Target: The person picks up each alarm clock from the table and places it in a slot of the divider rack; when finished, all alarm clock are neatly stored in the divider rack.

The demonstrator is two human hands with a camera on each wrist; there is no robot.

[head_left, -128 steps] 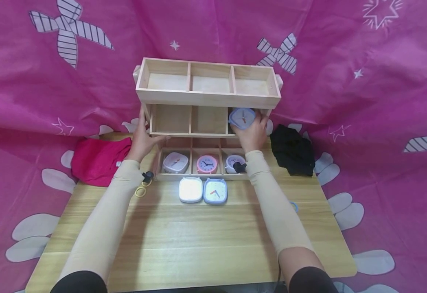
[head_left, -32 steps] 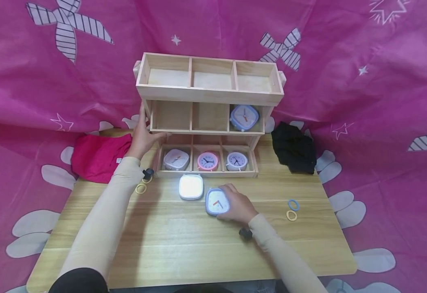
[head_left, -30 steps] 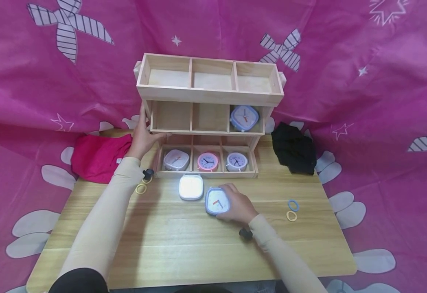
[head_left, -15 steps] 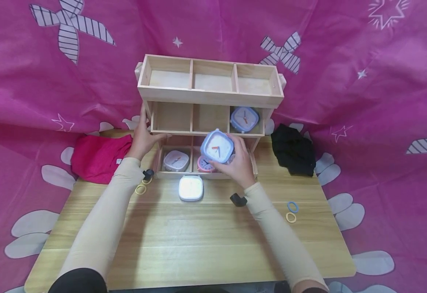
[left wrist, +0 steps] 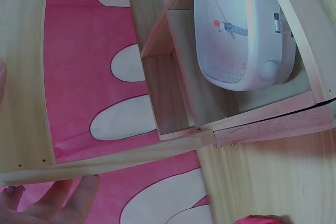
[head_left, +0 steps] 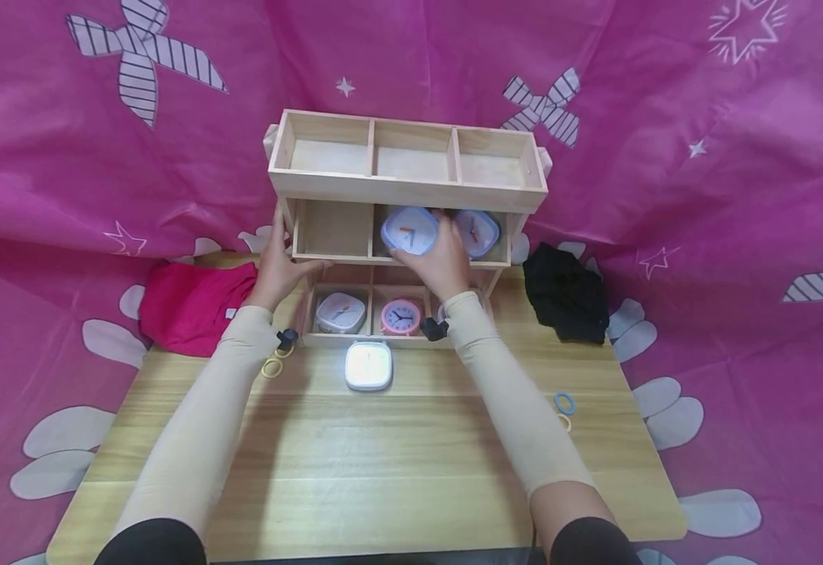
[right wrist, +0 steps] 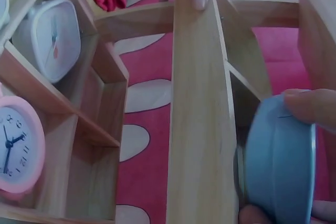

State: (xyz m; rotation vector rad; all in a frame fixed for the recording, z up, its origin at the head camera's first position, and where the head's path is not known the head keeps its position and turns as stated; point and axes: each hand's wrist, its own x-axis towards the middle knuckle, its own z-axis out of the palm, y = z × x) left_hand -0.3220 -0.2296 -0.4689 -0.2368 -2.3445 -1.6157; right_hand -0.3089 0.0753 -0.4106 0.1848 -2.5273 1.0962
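A three-tier wooden organizer [head_left: 404, 187] stands at the back of the table. My left hand [head_left: 277, 268] grips its left end, thumb over the middle tray's front edge and fingers along the side. With my right hand [head_left: 445, 259] I hold a blue alarm clock [head_left: 411, 229] by its rim, at the middle compartment of the middle tray; its blue casing [right wrist: 278, 150] fills the near side of the right wrist view. Another blue-framed clock [head_left: 480, 233] leans in the compartment to the right. A white clock [head_left: 369, 366] lies on the table before the organizer.
The bottom tray holds a pale square clock [head_left: 340, 313], a round pink clock [head_left: 401, 316] and a third one mostly hidden by my right wrist. Red cloth [head_left: 195, 308] lies left, black cloth [head_left: 565, 292] right. Yellow rings [head_left: 273, 367] and a blue ring [head_left: 564, 403] lie on the table [head_left: 383, 486].
My right hand let go of one clock in the right compartment, took the blue clock off the table and carried it up to the middle compartment. The left hand has stayed in place.
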